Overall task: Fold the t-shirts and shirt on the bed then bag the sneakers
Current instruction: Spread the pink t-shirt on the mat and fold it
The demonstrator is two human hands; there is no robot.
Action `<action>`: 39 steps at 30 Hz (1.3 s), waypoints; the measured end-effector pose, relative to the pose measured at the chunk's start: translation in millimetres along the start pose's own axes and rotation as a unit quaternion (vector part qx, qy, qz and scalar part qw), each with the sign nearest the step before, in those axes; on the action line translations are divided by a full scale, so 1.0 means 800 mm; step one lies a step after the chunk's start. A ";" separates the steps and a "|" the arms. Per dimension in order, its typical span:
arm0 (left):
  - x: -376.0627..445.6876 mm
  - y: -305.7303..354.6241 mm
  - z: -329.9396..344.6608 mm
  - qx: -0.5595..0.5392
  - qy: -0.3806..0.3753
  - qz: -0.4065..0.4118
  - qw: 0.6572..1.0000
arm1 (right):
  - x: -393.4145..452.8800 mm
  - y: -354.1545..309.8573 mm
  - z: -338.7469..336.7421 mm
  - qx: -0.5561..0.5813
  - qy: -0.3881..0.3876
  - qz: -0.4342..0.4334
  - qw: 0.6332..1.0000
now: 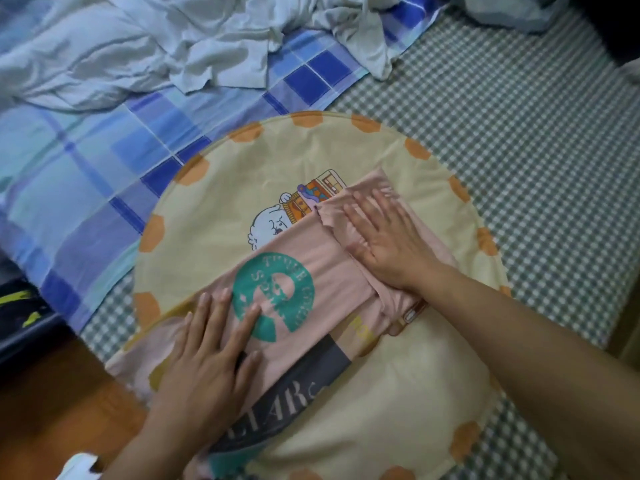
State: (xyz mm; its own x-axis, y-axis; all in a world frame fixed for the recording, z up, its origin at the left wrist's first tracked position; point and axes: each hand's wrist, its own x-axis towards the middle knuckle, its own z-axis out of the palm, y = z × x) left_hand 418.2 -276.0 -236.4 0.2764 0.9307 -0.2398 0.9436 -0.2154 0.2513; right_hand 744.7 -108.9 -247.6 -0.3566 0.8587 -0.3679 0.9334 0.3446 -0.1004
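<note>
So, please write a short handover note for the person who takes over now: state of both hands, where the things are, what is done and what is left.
Left hand: open, flat on the pink cotton t-shirt with the green round print, near its lower end.
Right hand: open, pressing flat on the folded-over part of the same t-shirt.
The t-shirt lies partly folded into a long strip on the round cream cushion with orange dots.
A crumpled white garment waits unfolded on the blue checked sheet.
Left: finish this fold, fold the rest, bag the sneakers, which are not in view.
</note>
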 end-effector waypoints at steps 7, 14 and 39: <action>-0.035 -0.054 0.009 -0.136 0.063 -0.287 0.946 | -0.004 -0.028 -0.002 0.004 0.104 -0.067 0.992; -0.047 -0.143 -0.029 -0.226 -0.004 -0.212 0.951 | -0.017 -0.076 0.013 -0.012 0.116 -0.051 0.992; -0.111 -0.178 -0.084 -0.470 -0.195 -0.295 0.809 | -0.270 -0.513 0.089 0.651 0.056 0.584 0.482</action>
State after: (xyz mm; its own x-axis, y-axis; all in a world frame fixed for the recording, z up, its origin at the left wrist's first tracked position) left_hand 247.1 -308.5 -187.8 0.0387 0.5860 -0.8094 0.4267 0.7227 0.5437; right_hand 441.2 -462.8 -192.8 0.5110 0.2178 -0.8315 -0.2918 -0.8660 -0.4061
